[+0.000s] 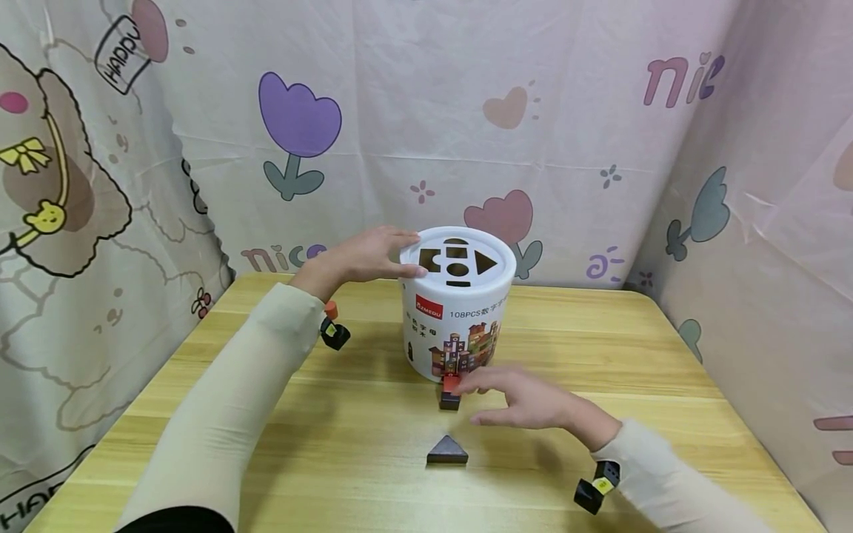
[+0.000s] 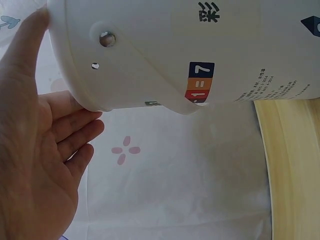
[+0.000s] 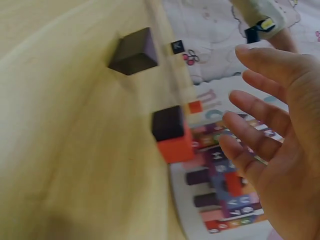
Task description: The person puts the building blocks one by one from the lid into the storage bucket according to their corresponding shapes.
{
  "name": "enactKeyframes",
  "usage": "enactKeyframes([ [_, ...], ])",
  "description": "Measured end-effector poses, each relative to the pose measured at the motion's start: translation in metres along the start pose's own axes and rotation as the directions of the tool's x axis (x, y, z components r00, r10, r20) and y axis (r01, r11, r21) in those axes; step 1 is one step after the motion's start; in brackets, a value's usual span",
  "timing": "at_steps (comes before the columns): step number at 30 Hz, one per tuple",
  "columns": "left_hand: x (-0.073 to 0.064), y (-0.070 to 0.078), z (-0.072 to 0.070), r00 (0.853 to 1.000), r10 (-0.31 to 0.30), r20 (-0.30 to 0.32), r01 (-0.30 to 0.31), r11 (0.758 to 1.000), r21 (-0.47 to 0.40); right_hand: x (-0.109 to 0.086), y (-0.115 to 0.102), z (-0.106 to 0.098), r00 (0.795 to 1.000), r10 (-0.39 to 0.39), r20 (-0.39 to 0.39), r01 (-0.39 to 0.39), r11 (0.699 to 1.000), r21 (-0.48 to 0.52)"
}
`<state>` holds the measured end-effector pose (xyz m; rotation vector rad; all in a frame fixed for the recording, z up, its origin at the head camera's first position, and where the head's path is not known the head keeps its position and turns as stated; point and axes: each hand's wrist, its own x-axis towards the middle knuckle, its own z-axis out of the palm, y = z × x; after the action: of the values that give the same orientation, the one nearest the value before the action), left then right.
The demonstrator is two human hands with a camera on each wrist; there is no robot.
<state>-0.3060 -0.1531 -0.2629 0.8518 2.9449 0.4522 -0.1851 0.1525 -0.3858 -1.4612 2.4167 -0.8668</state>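
Note:
A white bucket (image 1: 453,311) with a shape-cut lid (image 1: 433,238) stands upright on the table. My left hand (image 1: 363,255) holds its rim at the left, the thumb over the lid's edge; in the left wrist view the fingers (image 2: 75,125) lie along the far side. In front of the bucket sit a red block (image 1: 451,383) and a black block (image 1: 449,402), touching each other. My right hand (image 1: 526,400) hovers just right of them, fingers loosely bent; in the right wrist view its fingers (image 3: 255,112) hold nothing. Nearer me lies a dark triangular block (image 1: 447,450).
An orange-red block (image 1: 330,309) shows beside the left wrist. In the right wrist view a small black lettered cube (image 3: 177,47) stands farther back. The wooden table (image 1: 360,459) ends at a patterned cloth backdrop (image 1: 400,111).

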Motion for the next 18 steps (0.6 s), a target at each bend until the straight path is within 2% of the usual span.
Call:
enactKeyframes([
  [4,0.000,0.000,0.000,1.000,-0.002,0.002,0.002,1.000,-0.004,0.002,0.006,0.013,0.999,-0.011,0.047,0.010,1.000,0.016],
  [9,-0.002,0.001,-0.001,1.000,0.009,0.002,-0.009,1.000,-0.005,0.005,0.013,0.027,0.993,0.018,0.115,-0.024,0.998,0.054],
  [18,-0.002,0.002,-0.001,1.000,0.022,-0.005,-0.022,1.000,0.005,0.007,0.015,0.039,0.978,-0.002,0.208,-0.010,0.998,0.060],
])
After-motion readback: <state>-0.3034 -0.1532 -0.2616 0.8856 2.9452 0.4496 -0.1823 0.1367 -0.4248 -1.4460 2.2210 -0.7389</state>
